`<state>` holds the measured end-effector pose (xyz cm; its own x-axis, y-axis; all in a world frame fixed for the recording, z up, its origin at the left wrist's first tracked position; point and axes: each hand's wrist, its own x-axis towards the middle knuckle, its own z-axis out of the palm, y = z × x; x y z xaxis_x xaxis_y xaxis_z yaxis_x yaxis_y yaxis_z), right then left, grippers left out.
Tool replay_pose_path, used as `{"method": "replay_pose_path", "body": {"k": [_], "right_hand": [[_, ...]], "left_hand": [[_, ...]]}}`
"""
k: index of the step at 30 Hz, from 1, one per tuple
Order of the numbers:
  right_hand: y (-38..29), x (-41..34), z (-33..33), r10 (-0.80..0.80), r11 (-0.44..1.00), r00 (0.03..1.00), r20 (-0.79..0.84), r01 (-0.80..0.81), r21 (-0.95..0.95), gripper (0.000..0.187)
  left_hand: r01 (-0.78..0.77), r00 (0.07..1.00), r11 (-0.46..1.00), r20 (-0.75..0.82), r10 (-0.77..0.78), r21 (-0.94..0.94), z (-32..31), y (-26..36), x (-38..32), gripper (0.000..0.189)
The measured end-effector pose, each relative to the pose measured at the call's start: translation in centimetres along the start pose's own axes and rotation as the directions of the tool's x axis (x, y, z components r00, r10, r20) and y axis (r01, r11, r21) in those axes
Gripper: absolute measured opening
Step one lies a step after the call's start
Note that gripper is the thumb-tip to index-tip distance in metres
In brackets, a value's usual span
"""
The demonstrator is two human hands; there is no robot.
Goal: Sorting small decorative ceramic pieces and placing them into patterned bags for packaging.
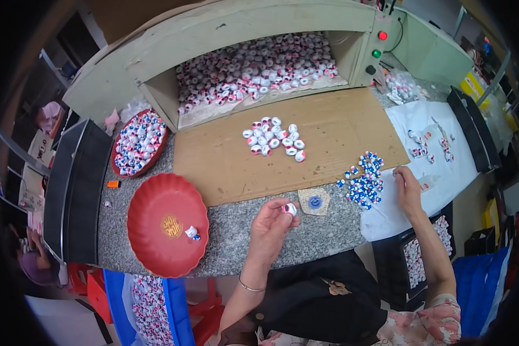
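My left hand (273, 227) holds a small white and pink figurine head (289, 209) between thumb and fingers, above the stone worktop. Just right of it, a pale square (322, 207) bearing a round blue blob lies on the stone. My right hand (407, 186) is at the edge of a white sheet (385, 222), beside a heap of small blue and white figurine bodies (365, 186); its fingertips are curled and too small to read. White and pink heads (270, 136) lie in a loose group on the cardboard (341, 129). One joined figurine (192, 232) lies in the red scalloped bowl (142, 242).
A pale green cabinet (155, 65) stands behind, its opening full of heads (259, 65). At left are a red basket of figurines (140, 142), an orange lighter (113, 184) and a black panel (78, 190). Other people are at far left.
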<state>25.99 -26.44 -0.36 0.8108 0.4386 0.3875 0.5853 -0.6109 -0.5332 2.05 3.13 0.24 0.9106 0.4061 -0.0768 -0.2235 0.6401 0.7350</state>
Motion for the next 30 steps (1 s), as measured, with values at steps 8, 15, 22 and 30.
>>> {"method": "replay_pose_path", "body": {"k": [8, 15, 22, 30], "right_hand": [[-12.7, -3.1, 2.0, 0.082, 0.407, 0.727, 0.682, -0.649, 0.643, 0.022], [-13.3, -3.8, 4.1, -0.187, 0.964, 0.831, 0.524, 0.052, 0.261, 0.025], [-13.3, -2.9, 3.4, -0.494, 0.783, 0.675, 0.548, 0.619, -0.057, 0.026], [-12.9, -1.6, 3.5, -0.515, 0.748, 0.598, 0.614, 0.664, -0.019, 0.019]], "left_hand": [[-0.042, 0.999, 0.994, 0.005, 0.042, 0.098, -1.4, -0.1, -2.1, 0.032], [-0.036, 0.998, 0.992, -0.045, 0.042, 0.122, -2.1, 0.0, -3.5, 0.031], [-0.006, 1.0, 0.996, -0.023, 0.009, 0.094, -2.3, -0.4, -3.3, 0.033], [0.055, 0.998, 0.994, 0.035, -0.059, 0.097, -2.0, -0.5, -3.0, 0.03]]}}
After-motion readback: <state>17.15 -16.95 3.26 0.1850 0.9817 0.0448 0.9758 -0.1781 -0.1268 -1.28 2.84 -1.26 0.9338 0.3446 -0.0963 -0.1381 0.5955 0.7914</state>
